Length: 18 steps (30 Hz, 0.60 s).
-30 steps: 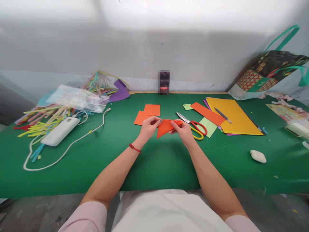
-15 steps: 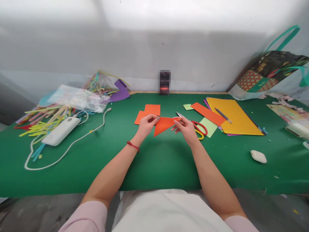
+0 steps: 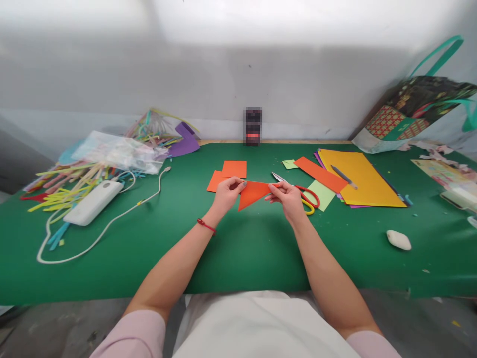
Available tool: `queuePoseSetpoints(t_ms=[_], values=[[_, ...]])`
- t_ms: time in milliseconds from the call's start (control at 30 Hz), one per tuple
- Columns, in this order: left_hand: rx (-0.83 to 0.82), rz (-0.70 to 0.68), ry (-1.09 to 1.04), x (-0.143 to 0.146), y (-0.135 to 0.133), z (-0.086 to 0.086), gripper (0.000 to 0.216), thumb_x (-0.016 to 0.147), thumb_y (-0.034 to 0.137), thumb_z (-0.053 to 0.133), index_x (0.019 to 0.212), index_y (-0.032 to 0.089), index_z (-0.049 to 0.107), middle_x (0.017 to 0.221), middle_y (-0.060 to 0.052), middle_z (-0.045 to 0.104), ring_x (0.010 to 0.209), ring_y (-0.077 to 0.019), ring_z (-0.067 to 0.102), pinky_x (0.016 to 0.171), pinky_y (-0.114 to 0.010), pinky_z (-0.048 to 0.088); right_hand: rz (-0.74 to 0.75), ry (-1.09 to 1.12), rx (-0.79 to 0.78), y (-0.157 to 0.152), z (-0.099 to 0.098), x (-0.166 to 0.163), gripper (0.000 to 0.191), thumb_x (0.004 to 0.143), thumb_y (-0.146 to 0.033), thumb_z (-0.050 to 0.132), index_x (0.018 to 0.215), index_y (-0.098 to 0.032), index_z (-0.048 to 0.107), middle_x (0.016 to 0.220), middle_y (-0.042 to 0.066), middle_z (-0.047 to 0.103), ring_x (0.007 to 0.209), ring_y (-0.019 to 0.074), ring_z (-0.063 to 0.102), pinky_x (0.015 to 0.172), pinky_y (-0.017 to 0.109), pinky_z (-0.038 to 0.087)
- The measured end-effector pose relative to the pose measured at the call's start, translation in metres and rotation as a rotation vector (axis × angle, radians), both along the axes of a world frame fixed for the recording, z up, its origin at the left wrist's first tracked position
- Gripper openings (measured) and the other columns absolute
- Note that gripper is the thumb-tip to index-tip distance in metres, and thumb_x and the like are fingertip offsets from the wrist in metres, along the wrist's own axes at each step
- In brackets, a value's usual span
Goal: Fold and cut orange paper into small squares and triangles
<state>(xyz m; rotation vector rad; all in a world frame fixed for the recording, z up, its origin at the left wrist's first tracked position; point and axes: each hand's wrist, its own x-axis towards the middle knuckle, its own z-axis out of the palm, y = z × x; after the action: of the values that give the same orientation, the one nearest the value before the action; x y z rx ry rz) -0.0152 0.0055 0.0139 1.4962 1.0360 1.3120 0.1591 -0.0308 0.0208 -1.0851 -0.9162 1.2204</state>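
Observation:
Between my two hands is an orange paper triangle [image 3: 253, 193], its long edge upward and one point hanging down at the left. My left hand [image 3: 228, 193] pinches its upper left corner between thumb and fingers. The right corner is pinched by my right hand [image 3: 286, 195], whose fingers cover that tip. Two orange paper squares [image 3: 234, 168] lie overlapping just behind my left hand. Scissors [image 3: 308, 198] with red and yellow handles rest behind and beside my right hand, blades pointing away to the left and partly covered by the hand.
A long orange paper strip [image 3: 320, 175], light green paper [image 3: 326, 195] and yellow paper sheets [image 3: 367, 181] with a pen [image 3: 343, 176] lie to the right. Farther right are a white case [image 3: 398, 239] and a bag [image 3: 410, 114]. A white power bank [image 3: 93, 203], its cable and colourful strips [image 3: 55, 196] fill the left.
Both hands keep their pinch on the orange paper triangle. My right hand's fingers have drawn in slightly around its corner; otherwise the view has only shifted a little.

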Motion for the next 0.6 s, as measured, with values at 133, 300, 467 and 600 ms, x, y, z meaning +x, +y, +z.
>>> queuePoseSetpoints(t_ms=[133,300,467,600], values=[[0.000,0.000,0.003,0.0002,-0.0014,0.0002,0.027,0.066,0.042,0.067,0.062,0.017,0.059,0.059,0.000,0.055,0.055,-0.0107,0.048,0.052,-0.024,0.040,-0.003,0.023,-0.008,-0.0008,0.0003,0.0000,0.038,0.048,-0.045,0.081,0.064,-0.017,0.060,0.052,-0.001,0.065,0.046,0.0143,0.064,0.043,0.020,0.050],[0.022,0.017,0.017,-0.0017,0.0021,-0.0019,0.026,0.066,0.042,0.066,0.062,0.017,0.059,0.058,0.001,0.054,0.054,-0.0109,0.048,0.051,-0.024,0.039,0.054,0.011,0.037,-0.0008,-0.0001,0.0022,0.037,0.057,-0.050,0.075,0.068,-0.017,0.063,0.059,-0.001,0.066,0.049,0.0144,0.065,0.044,0.021,0.052],[0.042,0.003,0.030,-0.0006,0.0017,-0.0010,0.026,0.066,0.042,0.066,0.061,0.017,0.059,0.057,0.000,0.054,0.053,-0.0107,0.047,0.050,-0.024,0.039,-0.023,-0.041,0.078,-0.0013,-0.0007,0.0001,0.038,0.061,-0.052,0.071,0.062,-0.017,0.059,0.051,-0.001,0.062,0.047,0.0159,0.065,0.045,0.023,0.053],[0.061,-0.016,0.048,0.0020,-0.0021,0.0019,0.025,0.068,0.041,0.065,0.061,0.018,0.058,0.057,0.000,0.054,0.053,-0.0108,0.047,0.051,-0.024,0.040,-0.137,-0.087,0.113,-0.0027,-0.0032,-0.0035,0.036,0.066,-0.051,0.068,0.063,-0.017,0.058,0.050,-0.002,0.061,0.044,0.0161,0.063,0.042,0.025,0.053]])
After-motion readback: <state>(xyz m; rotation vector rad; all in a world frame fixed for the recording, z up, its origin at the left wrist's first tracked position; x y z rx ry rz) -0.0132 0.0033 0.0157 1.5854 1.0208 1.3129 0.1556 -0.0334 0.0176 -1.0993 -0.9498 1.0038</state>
